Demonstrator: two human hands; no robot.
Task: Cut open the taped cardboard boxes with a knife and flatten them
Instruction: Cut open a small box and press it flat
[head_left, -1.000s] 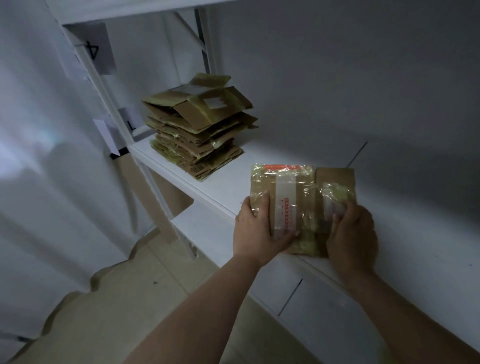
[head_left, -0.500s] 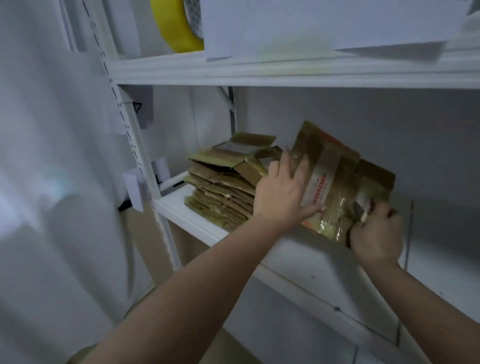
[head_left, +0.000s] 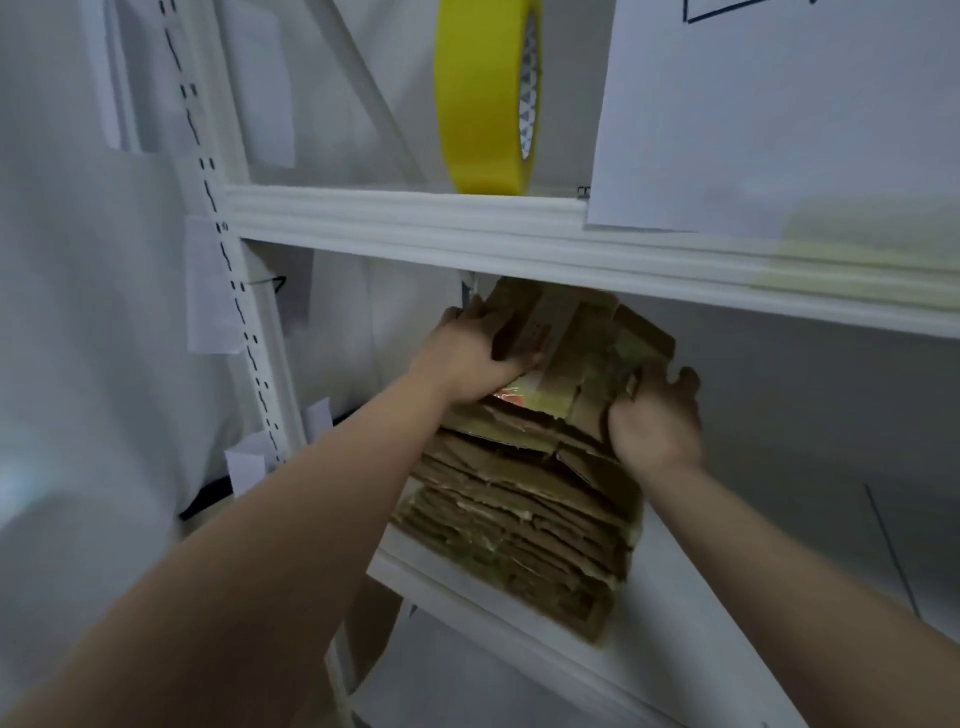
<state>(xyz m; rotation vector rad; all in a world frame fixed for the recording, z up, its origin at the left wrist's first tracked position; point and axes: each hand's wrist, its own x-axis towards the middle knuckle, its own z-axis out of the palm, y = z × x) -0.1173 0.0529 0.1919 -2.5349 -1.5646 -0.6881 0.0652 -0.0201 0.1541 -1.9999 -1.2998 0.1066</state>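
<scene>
Far left is just the white upright post (head_left: 228, 291) of the rack with its row of slots, a few paper tags stuck around it.

Next over, my left hand (head_left: 475, 358) is flat-ish on top of the flattened box (head_left: 571, 353), fingers spread and curving over its far left edge, thumb lying across the white label on top. So it's pressing and lightly wrapping that edge, not a tight fist. The flattened box itself sits tilted on top of the stack of flattened cardboard (head_left: 519, 509), its back edge up close under the upper shelf (head_left: 415, 218). It's brown, covered in shiny clear tape, with a bit of orange showing near my thumb.

The stack is on the lower shelf (head_left: 675, 597), at its left end, a thick pile of taped-up brown sheets.

Up above, a yellow tape roll (head_left: 485, 98) stands on edge on the upper shelf, and a white sheet of paper (head_left: 769, 114) hangs just right of it.

My right hand (head_left: 657, 415) grips the box's near right corner, fingers curled up around the edge, thumb side mostly hidden by cardboard, so can't tell exactly how tight.
</scene>
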